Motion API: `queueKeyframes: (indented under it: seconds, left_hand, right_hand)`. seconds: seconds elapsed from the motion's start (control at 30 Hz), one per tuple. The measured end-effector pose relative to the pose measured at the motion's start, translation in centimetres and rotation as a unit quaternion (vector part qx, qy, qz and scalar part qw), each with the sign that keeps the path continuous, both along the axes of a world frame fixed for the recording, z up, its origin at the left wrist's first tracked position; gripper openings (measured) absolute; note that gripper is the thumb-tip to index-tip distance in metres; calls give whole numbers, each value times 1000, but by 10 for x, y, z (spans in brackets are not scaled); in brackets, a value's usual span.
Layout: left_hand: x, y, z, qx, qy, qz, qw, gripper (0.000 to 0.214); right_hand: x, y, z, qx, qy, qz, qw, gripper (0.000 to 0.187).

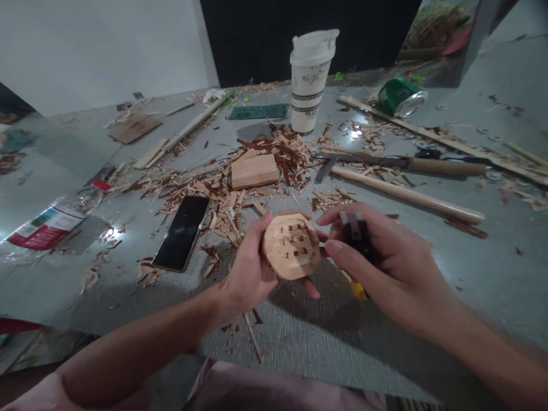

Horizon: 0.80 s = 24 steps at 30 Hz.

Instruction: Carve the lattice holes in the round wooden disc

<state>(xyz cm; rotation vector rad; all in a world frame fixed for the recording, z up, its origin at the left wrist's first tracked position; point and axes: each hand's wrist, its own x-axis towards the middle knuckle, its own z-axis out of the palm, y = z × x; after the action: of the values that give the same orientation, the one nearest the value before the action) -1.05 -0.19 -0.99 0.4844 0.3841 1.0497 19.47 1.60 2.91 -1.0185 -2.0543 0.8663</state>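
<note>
Near the middle of the view, my left hand [250,265] grips a round, pale wooden disc [291,257] by its left edge, fingers behind it. The disc's face is tilted up towards me and bears rows of dark carved or burnt marks. Just right of the disc, my right hand [385,262] is closed round a small black tool [358,235] with a grey metal-looking top. Its exact kind does not show. A yellow piece [358,289] shows beneath that hand; whether it belongs to the tool I cannot tell. My right fingertips come close to the disc's right edge.
A wooden block [254,171] lies among wood shavings [282,148]. Behind stand a paper cup [307,85] and a green can [398,97] on its side. A phone [182,233] and plastic bottle [51,222] lie left; a wooden-handled tool [445,166] and wooden rod [411,196] right.
</note>
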Motion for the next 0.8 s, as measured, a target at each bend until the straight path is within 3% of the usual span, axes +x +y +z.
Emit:
queueKeyframes:
  seconds: [0.33,0.53,0.7,0.8]
  left_hand:
    - [-3,-4,22,28,39,90,995,43]
    - [4,-11,24,47,99,152,982,39]
    - [5,-11,25,43,66,124,989,42]
    - [1,-8,29,37,57,105,992,46]
  right_hand:
    - [-1,0,-1,0,-4,7,1000,9]
    - [-15,-10,-3,-39,17,37,998,40]
    - [-16,-11,-1,-110,51,40,992,26]
    - [-11,-5,1,-102,80,41,991,18]
